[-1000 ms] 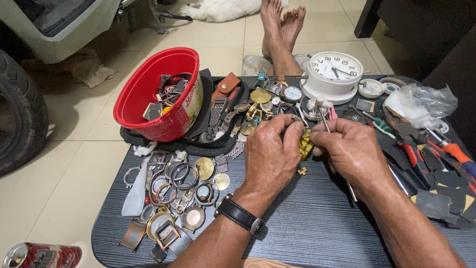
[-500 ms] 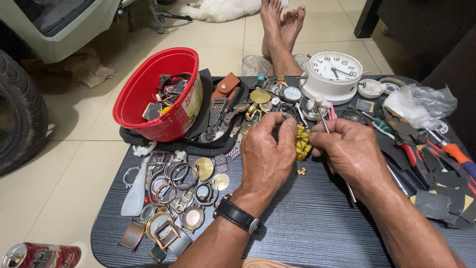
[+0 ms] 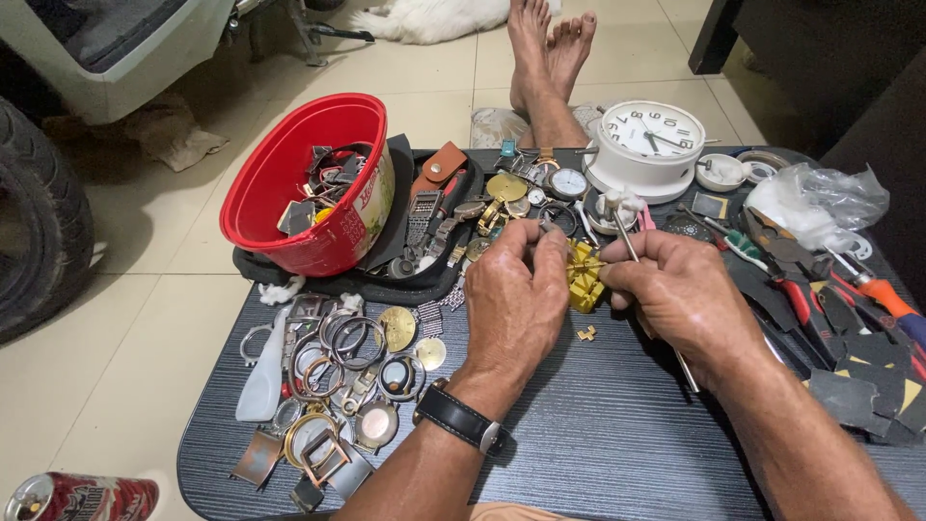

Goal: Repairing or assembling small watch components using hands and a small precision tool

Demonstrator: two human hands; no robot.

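Two hands meet over the dark table (image 3: 598, 444), beyond a red tub (image 3: 289, 193) and white clock (image 3: 648, 145). The left hand (image 3: 516, 304) pinches a small yellow block tool (image 3: 583, 275) at mid-table; the right hand (image 3: 675, 294) is closed round a thin metal rod (image 3: 625, 233) touching it. Two brass bits (image 3: 585, 334) lie just below.

A crumpled clear plastic bag (image 3: 820, 201) lies at the table's far right, beside the tools. A red drink can with white and dark print (image 3: 82, 498) lies on its side on the floor at the lower left. The red plastic tub carries a cream label with red and green print (image 3: 376, 203) on its side.
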